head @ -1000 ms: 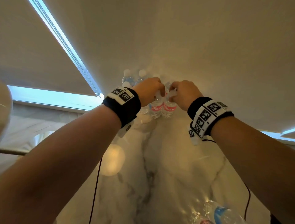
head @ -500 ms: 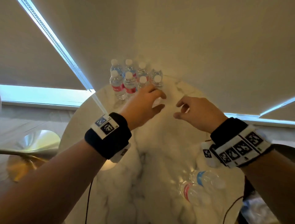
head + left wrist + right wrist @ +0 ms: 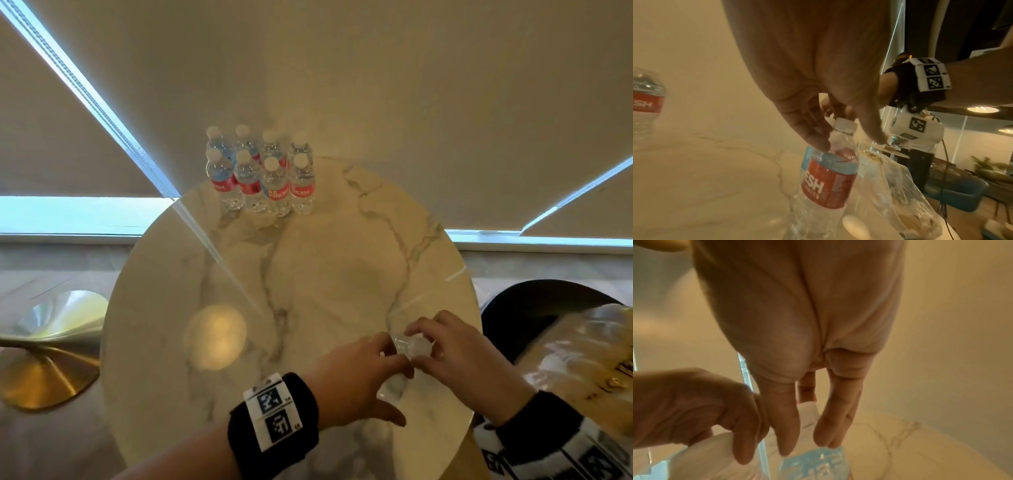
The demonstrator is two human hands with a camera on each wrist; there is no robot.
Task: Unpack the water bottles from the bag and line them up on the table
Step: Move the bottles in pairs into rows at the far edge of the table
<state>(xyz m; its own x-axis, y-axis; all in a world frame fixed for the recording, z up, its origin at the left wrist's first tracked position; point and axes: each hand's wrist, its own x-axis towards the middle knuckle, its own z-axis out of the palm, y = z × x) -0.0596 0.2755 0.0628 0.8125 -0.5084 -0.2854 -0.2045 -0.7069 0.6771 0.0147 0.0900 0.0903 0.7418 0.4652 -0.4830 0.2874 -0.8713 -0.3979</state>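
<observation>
Eight water bottles [image 3: 262, 178] with white caps stand in two rows of four at the far edge of the round marble table [image 3: 308, 274]. At the near right edge my left hand [image 3: 394, 356] grips the shoulder of a red-and-blue-labelled bottle [image 3: 828, 178], fingers on one side and thumb on the other. My right hand [image 3: 428, 342] pinches a second bottle [image 3: 813, 464], blue label showing, between thumb and fingers. In the head view both held bottles are mostly hidden by my hands; only a clear patch [image 3: 411, 344] shows. The clear plastic bag [image 3: 582, 359] lies just right of the table.
The bag rests on a dark round seat [image 3: 507, 308] beside the table's right edge. A gold lamp base [image 3: 44, 370] sits low on the left. Drawn roller blinds [image 3: 411, 85] hang close behind the standing bottles. Bare marble lies between the rows and my hands.
Both hands let go of the standing bottles at the far edge, pulled back to the near right edge, and took hold of the two bottles lying there.
</observation>
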